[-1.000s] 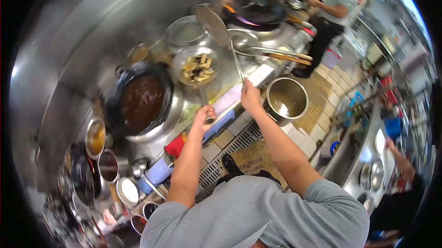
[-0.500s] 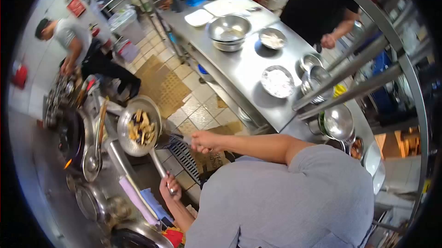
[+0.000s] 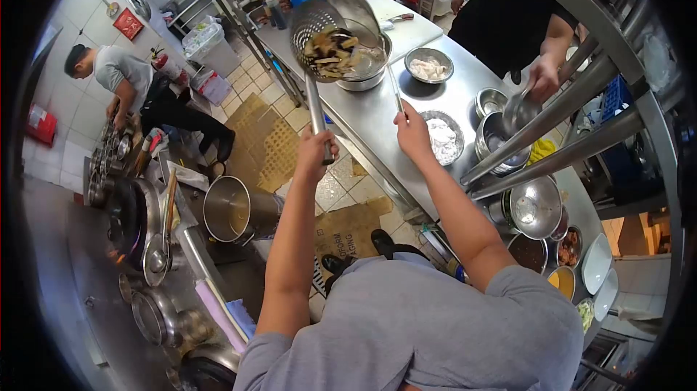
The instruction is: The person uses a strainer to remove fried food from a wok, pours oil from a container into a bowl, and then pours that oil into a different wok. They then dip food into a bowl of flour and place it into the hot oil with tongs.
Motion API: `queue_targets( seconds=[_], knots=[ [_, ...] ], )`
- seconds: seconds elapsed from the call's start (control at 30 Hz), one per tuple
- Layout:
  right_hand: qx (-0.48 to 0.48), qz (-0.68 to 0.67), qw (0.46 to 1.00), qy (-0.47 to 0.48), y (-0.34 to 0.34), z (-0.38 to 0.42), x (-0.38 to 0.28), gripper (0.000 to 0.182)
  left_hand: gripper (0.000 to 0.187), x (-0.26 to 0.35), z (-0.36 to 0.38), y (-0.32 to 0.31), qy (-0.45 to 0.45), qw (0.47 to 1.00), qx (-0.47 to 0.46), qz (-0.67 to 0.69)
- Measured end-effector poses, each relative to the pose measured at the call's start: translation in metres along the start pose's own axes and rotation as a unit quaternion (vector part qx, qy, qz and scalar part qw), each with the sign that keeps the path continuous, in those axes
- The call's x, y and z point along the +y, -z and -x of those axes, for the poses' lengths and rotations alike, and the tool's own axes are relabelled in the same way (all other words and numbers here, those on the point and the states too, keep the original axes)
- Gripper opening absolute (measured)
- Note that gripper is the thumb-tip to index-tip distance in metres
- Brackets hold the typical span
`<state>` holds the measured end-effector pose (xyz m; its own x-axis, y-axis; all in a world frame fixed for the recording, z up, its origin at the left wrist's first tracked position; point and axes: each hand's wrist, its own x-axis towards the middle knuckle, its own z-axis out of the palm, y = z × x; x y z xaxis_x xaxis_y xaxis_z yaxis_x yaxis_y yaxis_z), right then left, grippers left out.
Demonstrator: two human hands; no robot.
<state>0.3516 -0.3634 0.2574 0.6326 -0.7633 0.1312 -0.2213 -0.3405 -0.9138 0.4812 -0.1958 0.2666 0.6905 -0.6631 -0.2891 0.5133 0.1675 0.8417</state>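
My left hand [image 3: 315, 153] is wrapped round the handle of a perforated skimmer [image 3: 308, 19]. In its bowl lie pale yellow and dark fried pieces [image 3: 332, 54]. The skimmer is tilted at the near-left side of a steel bowl [image 3: 372, 68] on the worktable and overlaps it in this view. My right hand [image 3: 414, 134] is closed on the thin handle of a round metal strainer [image 3: 351, 5], which stands tipped up over the same bowl, partly behind the skimmer. Close to my right hand stands a bowl of white powder [image 3: 444, 137].
A bowl of pale pieces [image 3: 428, 66] and a knife [image 3: 397, 18] on a white board lie on the steel worktable [image 3: 399, 111]. A deep pot [image 3: 226, 209] stands left, by the stove. One person works at far left; another person's hand [image 3: 543, 77] holds a metal bowl at right.
The skimmer with the fried pieces has gone from above the pot to the bowl on the worktable. My right hand, earlier without the strainer, now grips its handle.
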Motion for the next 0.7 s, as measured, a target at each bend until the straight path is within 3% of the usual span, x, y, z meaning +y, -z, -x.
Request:
queue_targets(
  seconds=[0.13, 0.2, 0.27, 0.33, 0.4, 0.43, 0.53, 0.6, 0.7],
  knots=[
    [0.057, 0.032, 0.998, -0.009, 0.014, -0.004, 0.012, 0.034, 0.029, 0.005, -0.019, 0.000, -0.068, 0.991, 0.042, -0.107],
    [0.066, 0.062, 0.996, 0.009, 0.017, -0.001, 0.016, 0.034, 0.029, 0.012, -0.016, 0.010, -0.076, 0.991, 0.039, -0.102],
    [0.121, 0.101, 0.983, 0.098, 0.010, 0.003, 0.019, 0.035, 0.027, 0.023, 0.001, 0.021, -0.083, 0.994, 0.063, -0.031],
    [0.076, 0.047, 0.995, 0.044, 0.003, 0.014, -0.002, 0.034, 0.024, 0.020, 0.014, 0.051, -0.091, 0.993, 0.079, 0.001],
    [-0.070, -0.199, 0.971, -0.108, -0.012, 0.025, -0.004, 0.036, 0.019, 0.023, 0.039, 0.088, 0.034, 0.987, 0.076, 0.138],
    [-0.130, -0.322, 0.913, -0.213, -0.017, 0.044, -0.050, 0.036, 0.016, 0.019, 0.055, 0.119, 0.054, 0.972, 0.041, 0.227],
    [-0.333, -0.442, 0.794, -0.251, -0.068, 0.076, -0.064, 0.032, 0.017, 0.012, 0.153, 0.178, 0.094, 0.874, 0.000, 0.478],
    [-0.444, -0.405, 0.759, -0.250, -0.109, 0.109, -0.091, 0.032, 0.020, -0.017, 0.231, 0.198, 0.017, 0.833, -0.026, 0.552],
    [-0.561, -0.286, 0.737, -0.245, -0.182, 0.155, -0.119, 0.035, 0.018, -0.034, 0.323, 0.202, -0.061, 0.859, 0.067, 0.504]
  ],
)
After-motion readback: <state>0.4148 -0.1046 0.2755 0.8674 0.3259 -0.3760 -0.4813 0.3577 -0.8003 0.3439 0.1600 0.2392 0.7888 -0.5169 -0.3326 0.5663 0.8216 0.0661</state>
